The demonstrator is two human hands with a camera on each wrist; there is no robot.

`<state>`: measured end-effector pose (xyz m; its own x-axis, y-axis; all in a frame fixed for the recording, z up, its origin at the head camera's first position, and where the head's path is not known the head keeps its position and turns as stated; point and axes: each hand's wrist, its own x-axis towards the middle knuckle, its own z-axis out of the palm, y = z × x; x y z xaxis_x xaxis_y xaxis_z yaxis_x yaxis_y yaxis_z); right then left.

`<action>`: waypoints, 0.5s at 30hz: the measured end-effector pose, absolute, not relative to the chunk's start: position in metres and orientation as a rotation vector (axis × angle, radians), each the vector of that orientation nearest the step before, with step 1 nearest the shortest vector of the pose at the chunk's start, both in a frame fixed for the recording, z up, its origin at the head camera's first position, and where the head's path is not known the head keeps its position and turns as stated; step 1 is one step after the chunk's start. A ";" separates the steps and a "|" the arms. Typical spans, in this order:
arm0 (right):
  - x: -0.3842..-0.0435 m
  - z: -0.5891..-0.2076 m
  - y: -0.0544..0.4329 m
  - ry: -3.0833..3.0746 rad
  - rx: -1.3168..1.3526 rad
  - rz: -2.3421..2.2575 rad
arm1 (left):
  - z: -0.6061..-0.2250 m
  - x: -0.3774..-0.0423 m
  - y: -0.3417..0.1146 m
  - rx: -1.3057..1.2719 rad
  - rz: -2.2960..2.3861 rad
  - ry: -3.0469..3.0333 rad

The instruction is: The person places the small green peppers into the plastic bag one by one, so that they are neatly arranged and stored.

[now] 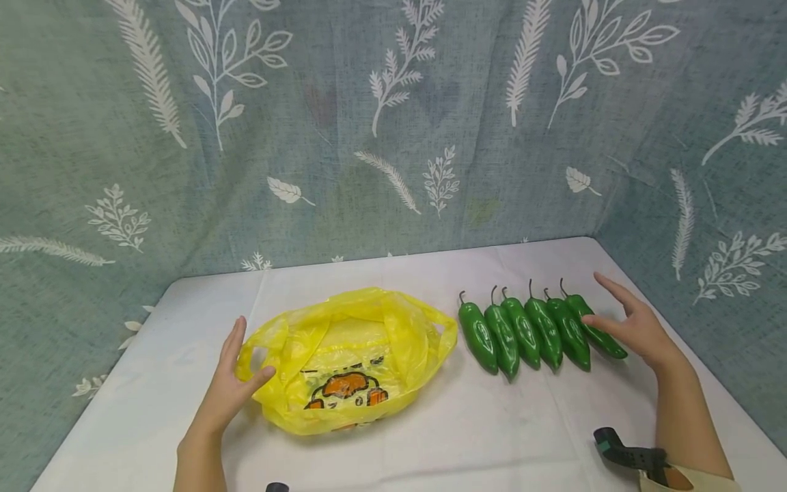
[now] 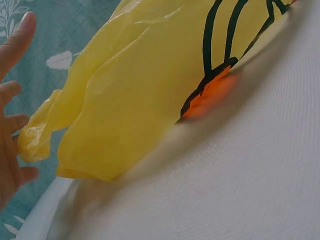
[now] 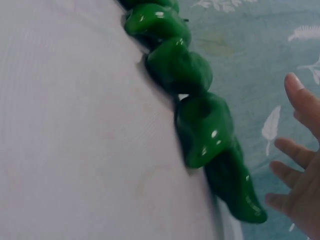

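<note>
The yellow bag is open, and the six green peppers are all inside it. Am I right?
Not quite: the peppers aren't inside the bag. The head view shows all six lying side by side on the white table, to the right of the bag. The yellow bag is open, just as you said.

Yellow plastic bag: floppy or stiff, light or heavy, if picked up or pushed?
The yellow plastic bag would probably sag and fold, since loose wrinkles run through it. It is likely light for its size, looking thin and translucent. Pushed from the side, it may crumple inward, as it gapes wide at the top.
</note>
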<state>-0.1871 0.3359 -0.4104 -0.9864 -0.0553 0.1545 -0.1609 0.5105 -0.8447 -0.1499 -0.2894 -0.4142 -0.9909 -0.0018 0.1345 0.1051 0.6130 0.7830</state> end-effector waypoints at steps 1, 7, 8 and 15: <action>-0.187 -0.413 0.337 -2.619 0.198 1.513 | -0.415 -0.150 -0.290 -0.087 -1.343 -2.711; -0.189 -0.433 0.345 -2.615 0.211 1.485 | -0.421 -0.152 -0.292 -0.032 -1.365 -2.738; -0.189 -0.436 0.346 -2.632 0.199 1.465 | -0.421 -0.152 -0.292 -0.016 -1.358 -2.749; -0.194 -0.444 0.351 -2.689 0.135 1.553 | -0.432 -0.153 -0.299 0.019 -1.383 -2.707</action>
